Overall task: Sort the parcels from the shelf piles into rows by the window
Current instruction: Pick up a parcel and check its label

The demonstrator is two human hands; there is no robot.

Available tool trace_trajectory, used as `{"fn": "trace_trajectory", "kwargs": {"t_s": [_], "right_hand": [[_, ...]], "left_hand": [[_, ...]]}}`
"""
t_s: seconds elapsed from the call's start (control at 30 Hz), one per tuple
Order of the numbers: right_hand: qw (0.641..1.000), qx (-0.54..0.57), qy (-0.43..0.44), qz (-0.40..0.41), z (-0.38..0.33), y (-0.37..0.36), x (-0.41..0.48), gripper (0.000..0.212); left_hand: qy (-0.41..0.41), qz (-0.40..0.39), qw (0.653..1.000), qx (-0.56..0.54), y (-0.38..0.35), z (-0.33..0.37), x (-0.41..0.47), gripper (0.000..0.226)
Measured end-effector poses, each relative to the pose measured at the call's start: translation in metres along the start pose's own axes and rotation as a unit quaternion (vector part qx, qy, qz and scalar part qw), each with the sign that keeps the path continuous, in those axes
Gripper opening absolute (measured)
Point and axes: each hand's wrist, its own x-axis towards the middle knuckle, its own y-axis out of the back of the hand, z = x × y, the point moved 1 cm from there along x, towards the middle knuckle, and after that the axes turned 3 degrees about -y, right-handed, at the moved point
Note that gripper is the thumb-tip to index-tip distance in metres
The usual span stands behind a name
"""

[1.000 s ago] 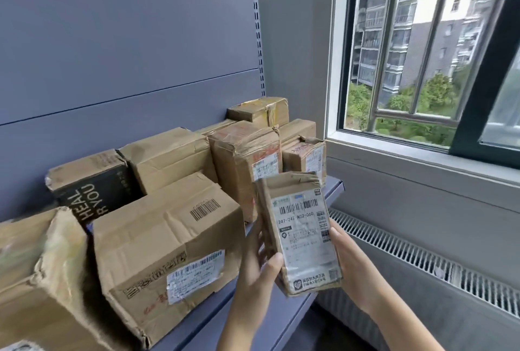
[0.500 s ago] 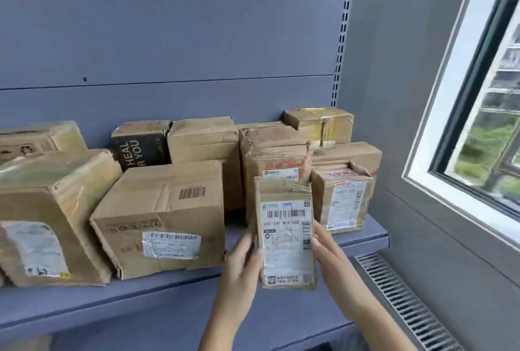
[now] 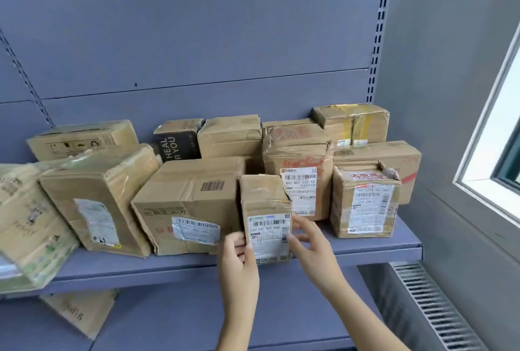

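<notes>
Head view: small parcel [image 3: 266,218] upright at the shelf [image 3: 365,246] front edge.
Your left hand [image 3: 239,263] pinches its left side; your right hand [image 3: 309,246] rests straight fingers on its right side.

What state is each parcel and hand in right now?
small parcel: upright at the front edge of the shelf, label facing the camera.
left hand: grips the small parcel's left side.
right hand: fingers spread, touching its right edge.
red-printed box: standing on the shelf, top corner torn.
yellow-taped box: stacked on a wider box.
</notes>
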Motion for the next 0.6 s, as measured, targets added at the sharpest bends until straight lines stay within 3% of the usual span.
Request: {"fn": "trace_trajectory", "kwargs": {"t_s": [0.13,0.43,0.6], "right_hand": [[0.999,-0.03,0.023,0.02,0.002,-0.009,0.001,0.043],[0.991,-0.099,0.068,0.054,0.012,-0.022,0.008,0.017],[0.984,-0.143,0.094,0.049,0.016,-0.021,0.013,0.017]], "left_hand": [[-0.004,0.008,1.0,0.011,0.002,-0.006,0.002,0.029],[-0.053,0.048,0.997,0.029,-0.017,-0.012,0.0,0.059],[-0.042,0.038,0.997,0.055,-0.025,-0.016,-0.001,0.064]]}}
